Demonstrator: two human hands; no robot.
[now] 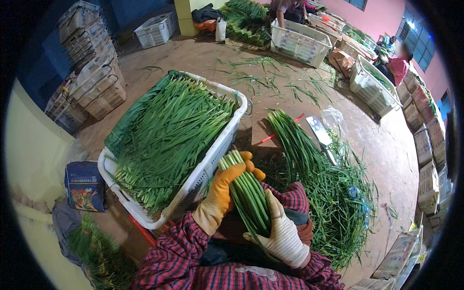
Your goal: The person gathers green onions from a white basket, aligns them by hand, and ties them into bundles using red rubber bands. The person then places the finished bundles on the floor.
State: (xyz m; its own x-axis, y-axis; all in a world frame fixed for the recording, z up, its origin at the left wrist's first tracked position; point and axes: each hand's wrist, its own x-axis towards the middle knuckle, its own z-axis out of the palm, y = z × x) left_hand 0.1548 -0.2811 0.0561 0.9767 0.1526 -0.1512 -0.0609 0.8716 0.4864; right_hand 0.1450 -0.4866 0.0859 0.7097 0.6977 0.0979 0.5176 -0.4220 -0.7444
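My left hand, in an orange-and-cream glove, is closed around the pale stem end of a bunch of long green stalks. Lower down the same bunch, my right hand, in a cream glove, holds it between thumb and fingers. To the left is a white plastic crate filled with leafy green stalks. A further bunch lies ahead on the right, its pale ends over a board with a red strip. Beside it rests a wide-bladed cleaver.
Loose green leaves are heaped at my right. Stacked crates stand at the far left, with a blue printed bag nearer. Beyond are more crates, a person reaching into one, and another person in pink.
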